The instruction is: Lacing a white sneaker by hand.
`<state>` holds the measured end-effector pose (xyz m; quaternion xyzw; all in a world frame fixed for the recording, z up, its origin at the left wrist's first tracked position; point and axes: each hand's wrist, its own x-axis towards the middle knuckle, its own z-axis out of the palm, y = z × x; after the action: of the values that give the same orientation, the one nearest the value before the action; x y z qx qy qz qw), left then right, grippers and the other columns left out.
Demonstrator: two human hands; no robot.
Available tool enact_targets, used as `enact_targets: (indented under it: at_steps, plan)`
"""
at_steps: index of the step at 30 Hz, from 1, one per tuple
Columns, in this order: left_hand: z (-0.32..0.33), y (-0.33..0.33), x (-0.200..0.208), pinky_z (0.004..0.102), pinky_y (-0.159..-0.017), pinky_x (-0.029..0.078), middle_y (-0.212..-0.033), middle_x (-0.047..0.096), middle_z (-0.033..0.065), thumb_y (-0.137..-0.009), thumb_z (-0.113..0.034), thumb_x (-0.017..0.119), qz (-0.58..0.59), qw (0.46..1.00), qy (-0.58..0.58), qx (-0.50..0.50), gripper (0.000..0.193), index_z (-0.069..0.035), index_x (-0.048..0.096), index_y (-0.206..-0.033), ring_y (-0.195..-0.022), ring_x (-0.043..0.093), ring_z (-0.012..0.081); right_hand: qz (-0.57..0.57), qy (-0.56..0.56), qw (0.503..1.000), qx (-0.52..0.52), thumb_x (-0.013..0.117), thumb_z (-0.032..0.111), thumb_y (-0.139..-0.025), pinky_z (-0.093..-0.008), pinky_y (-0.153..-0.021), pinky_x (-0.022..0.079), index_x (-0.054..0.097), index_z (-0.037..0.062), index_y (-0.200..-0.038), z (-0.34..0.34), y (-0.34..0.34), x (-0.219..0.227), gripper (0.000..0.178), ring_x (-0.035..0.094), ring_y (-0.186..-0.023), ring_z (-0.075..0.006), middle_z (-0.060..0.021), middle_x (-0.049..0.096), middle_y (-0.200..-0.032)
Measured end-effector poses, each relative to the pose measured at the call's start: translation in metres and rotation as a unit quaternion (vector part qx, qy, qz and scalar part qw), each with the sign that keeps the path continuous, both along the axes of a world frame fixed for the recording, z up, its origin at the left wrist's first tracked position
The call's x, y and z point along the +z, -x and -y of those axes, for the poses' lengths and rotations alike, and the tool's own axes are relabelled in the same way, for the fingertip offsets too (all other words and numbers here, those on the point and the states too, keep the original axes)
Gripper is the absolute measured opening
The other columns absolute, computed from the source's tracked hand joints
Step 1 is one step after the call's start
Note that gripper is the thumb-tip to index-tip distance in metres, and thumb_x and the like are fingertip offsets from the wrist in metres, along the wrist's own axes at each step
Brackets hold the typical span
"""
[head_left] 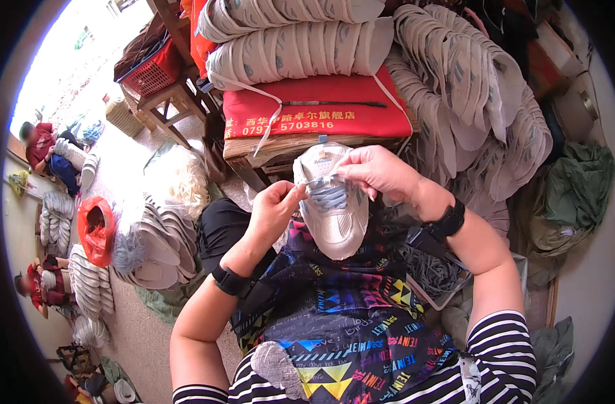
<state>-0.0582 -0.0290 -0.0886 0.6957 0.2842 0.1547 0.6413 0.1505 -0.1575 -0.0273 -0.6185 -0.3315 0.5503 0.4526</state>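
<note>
A white and pale-grey sneaker (338, 237) rests toe toward me above my apron, its tongue leaning at the edge of a low wooden bench. Blue-grey shoelace (329, 197) crosses its front. At the upper eyelets my left hand (275, 207) pinches the lace from the left side. My right hand (380, 176) is closed on the lace too, thumb and forefinger together over the shoe's collar. The lace ends are partly hidden by my fingers. Dark bands circle both wrists.
Stacked shoe uppers (301, 50) lie on a red cloth (321, 101) with a thin dark tool (334, 104). More uppers (455, 74) hang at the right. A box of grey laces (432, 273) sits by my right arm. Bundles, a red basket (149, 71) and other people are at left.
</note>
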Motion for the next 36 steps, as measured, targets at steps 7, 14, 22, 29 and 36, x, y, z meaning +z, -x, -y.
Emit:
enact_targets:
  at_steps: [7,14,22,29,36]
  plan:
    - [0.007,0.006,0.004,0.0216,-0.059,0.042,-0.074,0.062,-0.0010,-0.097,-0.026,0.061,-0.006,0.997,-0.071,0.027,0.030,0.002,0.066,-0.089,-0.066,0.050,0.0041,0.356,-0.089,0.919,0.146,0.069,0.014,-0.080,-0.0276,-0.052,0.044,0.062,0.0014,-0.104,-0.001,-0.006,-0.002,0.027,0.055,-0.062,-0.0089,-0.0010,0.060,-0.075]
    - [0.017,0.013,0.007,0.0210,-0.064,0.041,-0.076,0.061,-0.0020,-0.098,-0.024,0.058,-0.043,0.994,-0.085,0.049,0.028,0.001,0.066,-0.089,-0.070,0.051,0.0047,0.164,-0.018,0.985,0.057,0.065,0.017,-0.083,-0.0365,-0.066,0.053,0.067,0.0011,-0.094,-0.005,0.003,-0.017,0.020,0.066,-0.072,-0.0179,-0.0087,0.067,-0.076]
    - [0.041,0.007,0.048,0.0197,-0.060,0.034,-0.071,0.056,-0.0045,-0.100,-0.031,0.053,-0.082,0.996,-0.008,0.024,0.033,-0.004,0.068,-0.088,-0.065,0.045,0.0026,0.214,-0.113,0.969,0.040,0.064,0.012,-0.089,-0.0261,-0.066,0.048,0.068,-0.0031,-0.090,-0.013,-0.002,-0.034,0.016,0.057,-0.072,-0.0065,-0.0017,0.066,-0.078]
    - [0.034,-0.009,0.056,0.0242,-0.063,0.035,-0.071,0.052,-0.0050,-0.097,-0.026,0.058,0.117,0.993,0.008,0.024,0.030,-0.004,0.068,-0.115,-0.066,0.047,0.0069,0.315,-0.100,0.938,0.101,0.063,0.010,-0.080,-0.0317,-0.072,0.050,0.068,0.0004,-0.094,-0.010,-0.001,-0.013,0.018,0.063,-0.074,-0.0147,-0.0089,0.068,-0.079]
    - [-0.001,-0.011,0.050,0.0381,-0.066,0.040,-0.071,0.050,0.0047,-0.083,-0.016,0.067,-0.020,0.741,-0.671,0.008,0.009,-0.011,0.062,-0.077,-0.067,0.055,0.0241,0.407,-0.068,0.907,0.084,0.062,0.020,-0.082,-0.0378,-0.072,0.052,0.069,0.0040,-0.094,-0.001,0.002,-0.005,0.021,0.067,-0.077,-0.0284,-0.0172,0.067,-0.081]
